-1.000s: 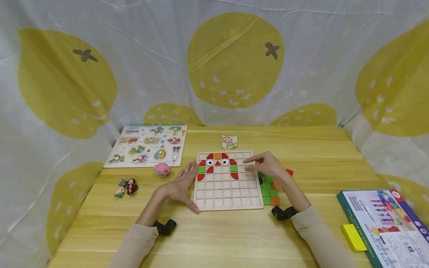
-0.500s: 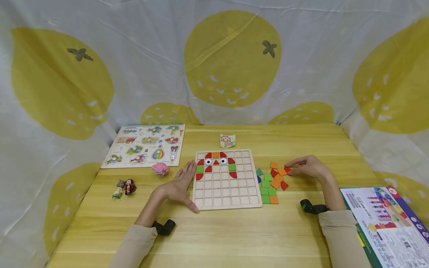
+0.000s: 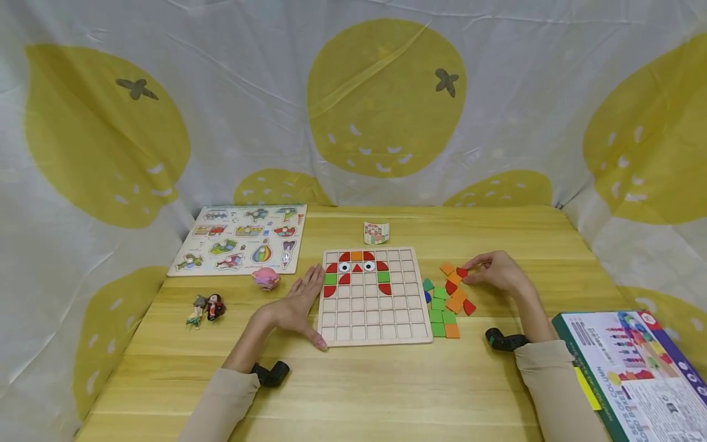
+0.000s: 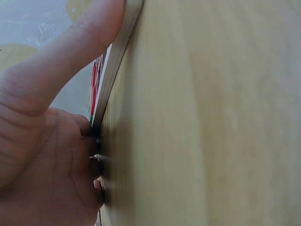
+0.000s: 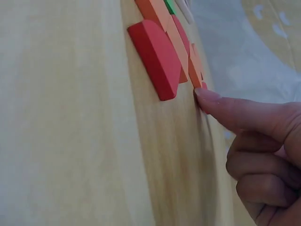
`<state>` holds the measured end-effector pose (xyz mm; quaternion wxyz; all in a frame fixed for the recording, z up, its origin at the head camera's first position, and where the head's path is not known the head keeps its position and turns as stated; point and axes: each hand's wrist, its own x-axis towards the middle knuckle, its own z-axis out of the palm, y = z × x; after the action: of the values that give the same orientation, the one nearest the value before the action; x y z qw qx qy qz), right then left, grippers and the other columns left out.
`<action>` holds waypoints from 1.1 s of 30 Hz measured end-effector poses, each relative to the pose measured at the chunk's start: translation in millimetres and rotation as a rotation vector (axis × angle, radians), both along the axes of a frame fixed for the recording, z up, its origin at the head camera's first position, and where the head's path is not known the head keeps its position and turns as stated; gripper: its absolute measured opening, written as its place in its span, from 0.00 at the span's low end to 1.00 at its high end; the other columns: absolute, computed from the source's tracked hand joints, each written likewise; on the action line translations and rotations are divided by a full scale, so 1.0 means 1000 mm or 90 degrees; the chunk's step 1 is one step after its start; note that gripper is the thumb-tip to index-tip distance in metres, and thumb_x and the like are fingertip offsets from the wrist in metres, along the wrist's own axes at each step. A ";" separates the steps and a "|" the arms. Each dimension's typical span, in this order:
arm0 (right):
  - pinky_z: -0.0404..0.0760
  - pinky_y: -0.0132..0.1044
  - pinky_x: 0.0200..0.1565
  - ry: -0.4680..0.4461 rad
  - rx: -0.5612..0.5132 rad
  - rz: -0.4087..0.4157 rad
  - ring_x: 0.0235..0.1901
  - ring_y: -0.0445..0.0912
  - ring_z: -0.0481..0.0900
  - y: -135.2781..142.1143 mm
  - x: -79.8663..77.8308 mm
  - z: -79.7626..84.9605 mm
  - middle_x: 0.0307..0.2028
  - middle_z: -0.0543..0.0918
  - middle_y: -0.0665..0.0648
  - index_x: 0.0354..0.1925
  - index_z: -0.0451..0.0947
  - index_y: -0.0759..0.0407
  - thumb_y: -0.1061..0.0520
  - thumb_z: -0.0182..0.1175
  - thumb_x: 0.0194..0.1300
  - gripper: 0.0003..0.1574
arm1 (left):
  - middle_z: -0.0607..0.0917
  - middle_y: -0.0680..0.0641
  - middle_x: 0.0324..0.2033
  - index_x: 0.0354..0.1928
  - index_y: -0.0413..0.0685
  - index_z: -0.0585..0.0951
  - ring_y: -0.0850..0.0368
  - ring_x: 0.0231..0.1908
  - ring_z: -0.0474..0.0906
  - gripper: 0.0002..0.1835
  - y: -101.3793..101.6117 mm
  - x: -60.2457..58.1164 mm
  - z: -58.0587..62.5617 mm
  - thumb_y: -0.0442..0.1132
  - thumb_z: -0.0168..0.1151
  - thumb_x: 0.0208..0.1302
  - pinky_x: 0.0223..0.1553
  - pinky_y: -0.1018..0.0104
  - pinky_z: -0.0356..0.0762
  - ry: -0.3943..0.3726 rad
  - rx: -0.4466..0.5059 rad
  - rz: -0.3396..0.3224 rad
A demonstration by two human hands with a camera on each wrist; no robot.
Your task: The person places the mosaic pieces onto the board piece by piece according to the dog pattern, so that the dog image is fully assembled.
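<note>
Beside the wooden grid board [image 3: 359, 316] lies my left hand [image 3: 295, 307], its fingers spread along the left edge and the thumb at the near left corner. In the left wrist view the thumb [image 4: 70, 59] touches the board's edge. Red, green, orange and eye tiles sit in the board's upper left cells. Over on the right, my right hand [image 3: 497, 270] pinches a red quarter-circle tile [image 3: 461, 272] between thumb and index finger, against orange tiles [image 3: 455, 279]. In the right wrist view the thumb [image 5: 225, 106] mostly hides that tile; the other fingers are curled.
Loose green tiles [image 3: 438, 304] lie along the board's right side. A small pattern card [image 3: 377, 233] is behind the board. To the left are a peg puzzle [image 3: 237, 240], a pink toy [image 3: 266, 279] and small figurines [image 3: 213, 307]. A boxed set [image 3: 635, 368] lies at right.
My right hand went from over the board to the loose tiles on the right. It then slid the red tile leftward, shifting neighbouring orange tiles. The left hand stays at the board.
</note>
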<state>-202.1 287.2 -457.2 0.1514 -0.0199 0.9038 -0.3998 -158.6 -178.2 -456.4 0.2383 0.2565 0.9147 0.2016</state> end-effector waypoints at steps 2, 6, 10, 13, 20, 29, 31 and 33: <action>0.57 0.33 0.24 0.011 -0.004 0.011 0.19 0.41 0.55 -0.003 -0.003 0.000 0.16 0.59 0.47 0.46 0.84 0.61 0.55 0.70 0.56 0.19 | 0.25 0.39 0.75 0.74 0.41 0.28 0.42 0.75 0.21 0.83 0.000 0.000 0.000 0.66 0.78 0.30 0.75 0.41 0.30 0.000 0.000 0.001; 0.57 0.32 0.25 0.017 0.000 0.010 0.19 0.41 0.56 -0.004 -0.008 0.000 0.16 0.59 0.47 0.48 0.83 0.62 0.57 0.69 0.57 0.19 | 0.26 0.39 0.75 0.74 0.41 0.29 0.41 0.75 0.22 0.83 0.001 -0.001 0.000 0.66 0.78 0.30 0.75 0.40 0.31 -0.001 0.005 0.000; 0.59 0.33 0.27 0.014 0.011 0.003 0.21 0.42 0.58 -0.006 -0.012 0.000 0.17 0.62 0.46 0.46 0.83 0.62 0.55 0.72 0.54 0.21 | 0.26 0.38 0.75 0.74 0.40 0.29 0.41 0.75 0.22 0.83 0.002 -0.001 -0.001 0.67 0.78 0.30 0.74 0.39 0.32 -0.002 0.006 0.001; 0.58 0.32 0.26 0.023 0.010 0.028 0.20 0.41 0.57 -0.006 -0.015 0.002 0.16 0.61 0.46 0.45 0.84 0.63 0.56 0.72 0.54 0.20 | 0.26 0.39 0.75 0.74 0.41 0.29 0.42 0.75 0.22 0.83 0.003 -0.001 0.001 0.66 0.78 0.30 0.75 0.41 0.31 0.001 0.003 -0.001; 0.63 0.31 0.27 0.007 0.012 0.029 0.22 0.41 0.66 -0.008 -0.018 0.009 0.17 0.74 0.48 0.48 0.82 0.63 0.54 0.70 0.56 0.22 | 0.25 0.40 0.75 0.74 0.42 0.28 0.43 0.75 0.21 0.83 0.003 -0.001 0.003 0.67 0.78 0.30 0.75 0.42 0.29 0.002 -0.004 -0.001; 0.73 0.27 0.43 -0.003 -0.029 -0.002 0.43 0.47 0.84 -0.019 -0.022 0.001 0.39 0.89 0.58 0.45 0.85 0.61 0.53 0.68 0.59 0.17 | 0.25 0.39 0.75 0.74 0.41 0.28 0.42 0.75 0.22 0.83 0.002 -0.002 0.001 0.66 0.78 0.30 0.75 0.40 0.30 0.005 0.002 0.001; 0.71 0.28 0.39 0.000 -0.020 0.005 0.37 0.43 0.80 -0.020 -0.024 0.001 0.38 0.89 0.57 0.45 0.86 0.60 0.53 0.68 0.59 0.17 | 0.25 0.39 0.75 0.74 0.41 0.28 0.41 0.75 0.22 0.83 0.001 -0.001 0.000 0.66 0.78 0.30 0.74 0.40 0.30 0.004 0.003 0.003; 0.69 0.29 0.36 0.000 -0.014 0.008 0.33 0.41 0.75 -0.023 -0.025 0.001 0.38 0.89 0.56 0.45 0.86 0.60 0.53 0.69 0.59 0.17 | 0.25 0.39 0.75 0.74 0.41 0.28 0.41 0.75 0.22 0.83 0.001 -0.001 -0.001 0.67 0.78 0.29 0.74 0.40 0.30 0.002 0.003 0.005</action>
<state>-226.7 264.5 -456.3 0.1535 -0.0272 0.8992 -0.4088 -159.6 -177.6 -457.7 0.2355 0.2538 0.9157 0.2042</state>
